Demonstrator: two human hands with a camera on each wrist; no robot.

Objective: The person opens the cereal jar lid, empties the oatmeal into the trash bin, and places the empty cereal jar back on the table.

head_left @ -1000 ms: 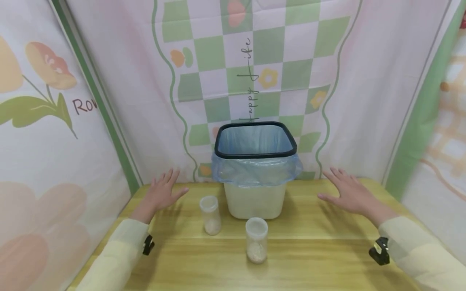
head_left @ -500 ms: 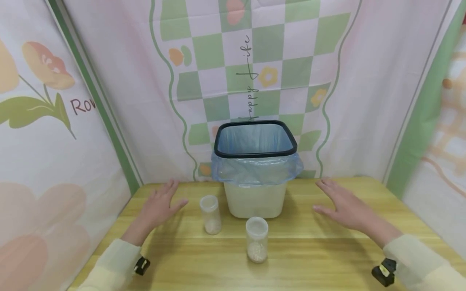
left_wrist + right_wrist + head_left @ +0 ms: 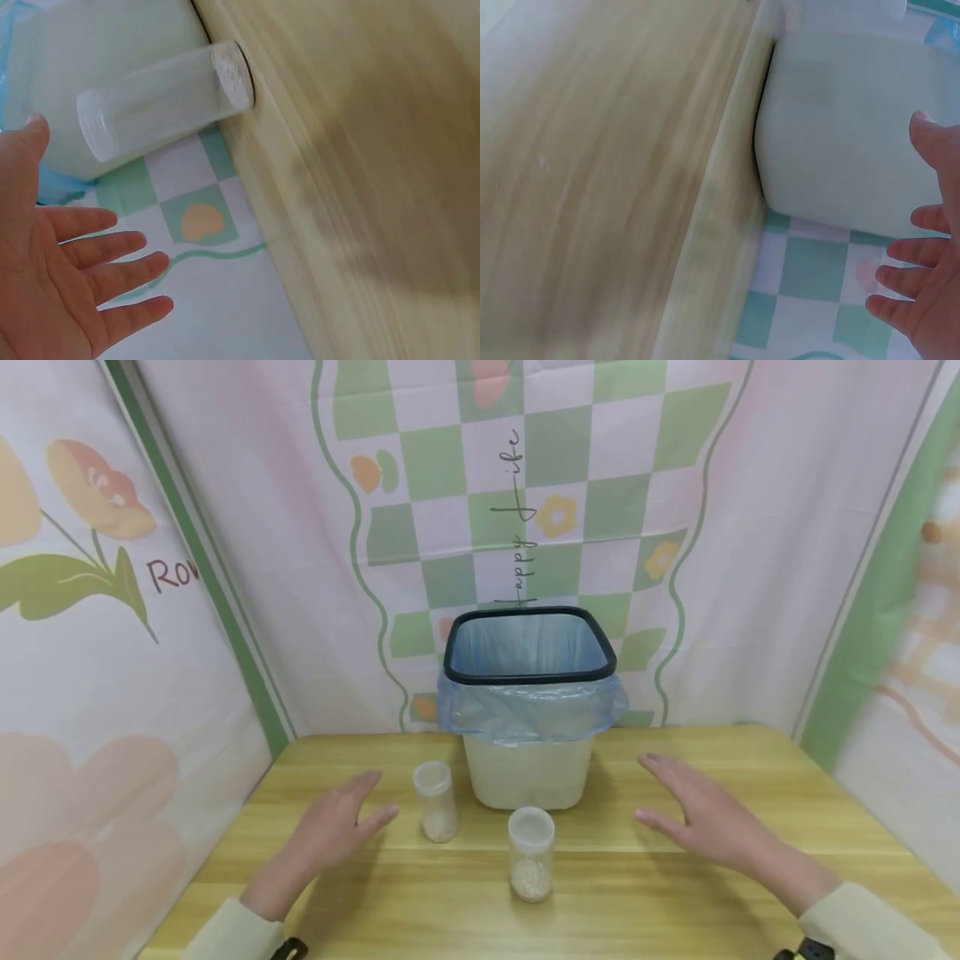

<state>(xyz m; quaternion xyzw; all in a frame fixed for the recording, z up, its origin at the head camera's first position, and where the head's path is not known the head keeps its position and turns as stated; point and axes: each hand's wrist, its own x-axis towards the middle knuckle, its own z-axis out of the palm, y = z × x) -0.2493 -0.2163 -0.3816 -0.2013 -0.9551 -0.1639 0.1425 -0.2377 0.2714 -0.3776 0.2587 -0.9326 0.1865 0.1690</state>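
Observation:
Two clear plastic jars with whitish lids stand upright on the wooden table. One jar is just right of my left hand, with a little pale grainy stuff at its bottom. The other jar stands nearer the front and holds more pale grains. My left hand holds nothing; its fingers are spread in the left wrist view, facing the nearer jar. Right of the bin, my right hand hovers over the table with fingers extended and thumb apart, holding nothing.
Behind the jars stands a whitish bin with a black rim and a blue plastic liner folded over its outside. Printed curtains hang behind the table and along both sides.
Both hands have come back toward the front of the table and slightly inward, and sit lower in the view. The jars and bin stay where they were.

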